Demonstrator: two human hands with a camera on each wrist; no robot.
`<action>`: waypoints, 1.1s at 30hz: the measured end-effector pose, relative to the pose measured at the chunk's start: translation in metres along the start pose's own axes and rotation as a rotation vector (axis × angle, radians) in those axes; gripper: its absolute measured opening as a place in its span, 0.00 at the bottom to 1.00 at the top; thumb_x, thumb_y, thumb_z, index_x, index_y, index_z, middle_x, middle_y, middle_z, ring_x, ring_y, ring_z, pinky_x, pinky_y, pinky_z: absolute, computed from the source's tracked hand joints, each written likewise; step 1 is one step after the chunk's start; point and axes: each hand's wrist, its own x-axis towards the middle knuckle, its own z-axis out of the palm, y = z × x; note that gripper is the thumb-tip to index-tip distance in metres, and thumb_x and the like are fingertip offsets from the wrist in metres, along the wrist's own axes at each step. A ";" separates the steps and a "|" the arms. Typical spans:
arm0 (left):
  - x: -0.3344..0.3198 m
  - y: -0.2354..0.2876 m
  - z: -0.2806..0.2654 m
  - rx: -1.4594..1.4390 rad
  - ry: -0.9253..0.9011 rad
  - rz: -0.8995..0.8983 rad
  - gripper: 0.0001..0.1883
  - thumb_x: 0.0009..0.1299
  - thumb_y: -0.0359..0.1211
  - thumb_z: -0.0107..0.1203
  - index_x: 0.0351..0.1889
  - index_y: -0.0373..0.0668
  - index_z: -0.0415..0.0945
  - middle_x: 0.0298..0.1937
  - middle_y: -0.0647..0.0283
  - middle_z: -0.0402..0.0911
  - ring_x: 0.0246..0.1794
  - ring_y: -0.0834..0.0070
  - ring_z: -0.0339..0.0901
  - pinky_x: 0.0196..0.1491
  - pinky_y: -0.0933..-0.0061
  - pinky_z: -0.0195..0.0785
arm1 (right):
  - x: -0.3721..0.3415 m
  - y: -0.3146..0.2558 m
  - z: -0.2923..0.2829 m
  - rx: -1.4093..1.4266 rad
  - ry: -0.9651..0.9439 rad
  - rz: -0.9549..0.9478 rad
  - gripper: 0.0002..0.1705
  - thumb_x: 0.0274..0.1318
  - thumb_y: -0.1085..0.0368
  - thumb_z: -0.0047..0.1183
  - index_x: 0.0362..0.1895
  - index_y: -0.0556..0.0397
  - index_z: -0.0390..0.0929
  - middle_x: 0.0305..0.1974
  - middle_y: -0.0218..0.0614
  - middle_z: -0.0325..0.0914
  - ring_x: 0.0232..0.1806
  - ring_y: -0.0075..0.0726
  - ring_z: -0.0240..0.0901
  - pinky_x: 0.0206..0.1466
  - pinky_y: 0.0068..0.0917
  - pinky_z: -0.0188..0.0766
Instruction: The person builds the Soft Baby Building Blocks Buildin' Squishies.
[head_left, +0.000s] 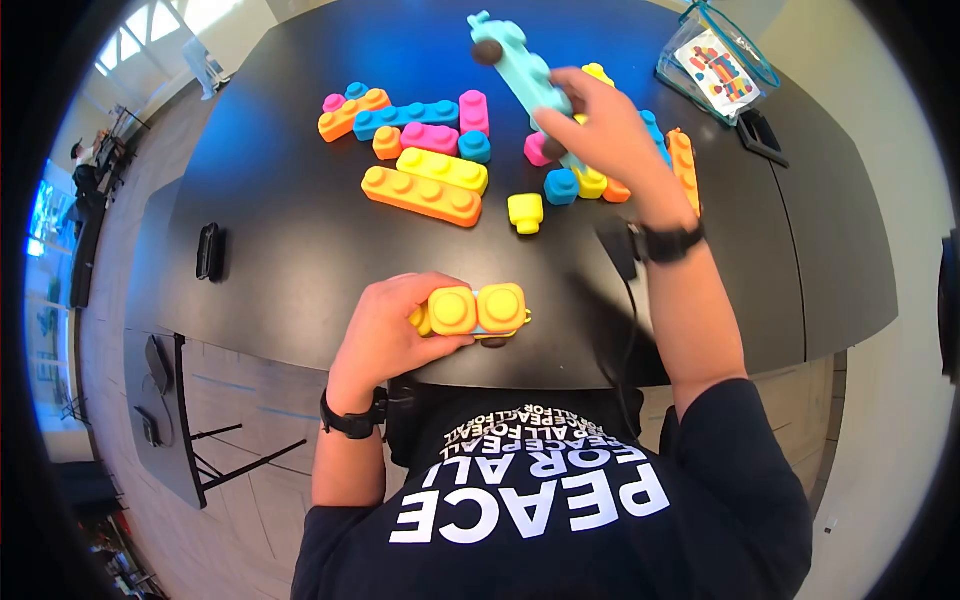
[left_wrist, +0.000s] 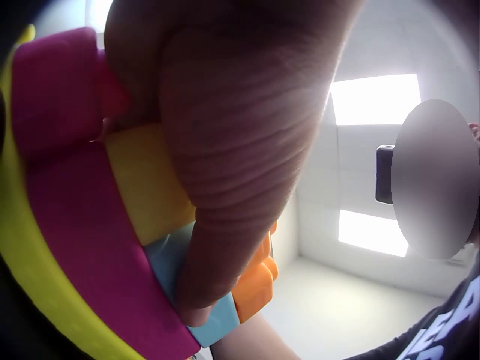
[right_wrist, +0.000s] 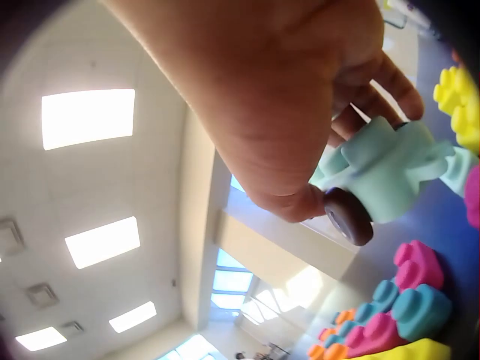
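Observation:
My left hand [head_left: 385, 322] grips a stack of toy blocks [head_left: 453, 311] close to the table's near edge. Two yellow studded blocks top it in the head view, with a dark wheel low at its side. From the left wrist, magenta, yellow, light blue and orange blocks [left_wrist: 253, 292] show in this stack, partly behind the hand. Over the far side of the table, my right hand [head_left: 605, 135] holds a pale teal wheeled base [head_left: 522, 72] with studs on top. One of its brown wheels [right_wrist: 349, 216] is beside the thumb in the right wrist view.
Left of centre lie loose blocks, including a long orange block [head_left: 422, 196] and a long blue one [head_left: 405, 120]. A single yellow block [head_left: 525, 213] sits nearer. More blocks lie beneath the right forearm. A clear zip bag [head_left: 715, 75] stands far right, a black case [head_left: 208, 252] left.

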 end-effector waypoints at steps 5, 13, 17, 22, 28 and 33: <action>-0.004 -0.006 -0.009 -0.006 -0.011 -0.017 0.28 0.59 0.30 0.89 0.58 0.42 0.92 0.54 0.58 0.98 0.53 0.55 0.95 0.60 0.60 0.87 | -0.130 0.027 -0.027 -0.076 -0.094 -0.118 0.35 0.56 0.59 0.75 0.69 0.58 0.89 0.57 0.52 0.93 0.60 0.57 0.91 0.69 0.45 0.84; -0.007 -0.009 -0.021 -0.111 -0.019 -0.068 0.28 0.59 0.27 0.89 0.58 0.41 0.92 0.54 0.59 0.98 0.53 0.62 0.97 0.60 0.63 0.88 | -0.210 0.034 -0.048 -0.303 -0.350 -0.004 0.33 0.49 0.71 0.73 0.64 0.49 0.94 0.55 0.39 0.88 0.60 0.54 0.81 0.67 0.47 0.82; -0.007 -0.008 -0.021 -0.084 -0.022 -0.056 0.28 0.59 0.28 0.89 0.58 0.41 0.92 0.53 0.59 0.98 0.52 0.62 0.97 0.60 0.63 0.87 | -0.216 0.037 -0.031 -0.214 -0.330 -0.039 0.34 0.50 0.71 0.76 0.66 0.48 0.94 0.56 0.37 0.88 0.61 0.54 0.81 0.69 0.47 0.82; -0.005 -0.007 -0.021 -0.049 -0.037 -0.042 0.28 0.59 0.28 0.89 0.57 0.41 0.91 0.51 0.59 0.98 0.51 0.60 0.96 0.59 0.62 0.87 | -0.210 0.036 -0.022 -0.183 -0.358 -0.031 0.35 0.50 0.71 0.77 0.67 0.48 0.94 0.57 0.38 0.88 0.62 0.54 0.80 0.71 0.47 0.82; -0.005 -0.013 -0.025 -0.041 -0.045 -0.046 0.26 0.59 0.28 0.89 0.56 0.41 0.91 0.51 0.59 0.97 0.52 0.57 0.95 0.58 0.61 0.86 | -0.207 0.034 -0.024 -0.150 -0.392 0.003 0.36 0.50 0.72 0.77 0.68 0.48 0.94 0.59 0.38 0.88 0.65 0.54 0.80 0.72 0.47 0.81; -0.002 -0.009 -0.030 0.036 -0.089 -0.077 0.26 0.58 0.28 0.89 0.55 0.41 0.92 0.51 0.59 0.97 0.53 0.56 0.95 0.60 0.60 0.86 | -0.206 0.033 -0.020 -0.150 -0.400 0.001 0.36 0.51 0.72 0.77 0.69 0.47 0.93 0.60 0.38 0.88 0.67 0.54 0.80 0.72 0.47 0.81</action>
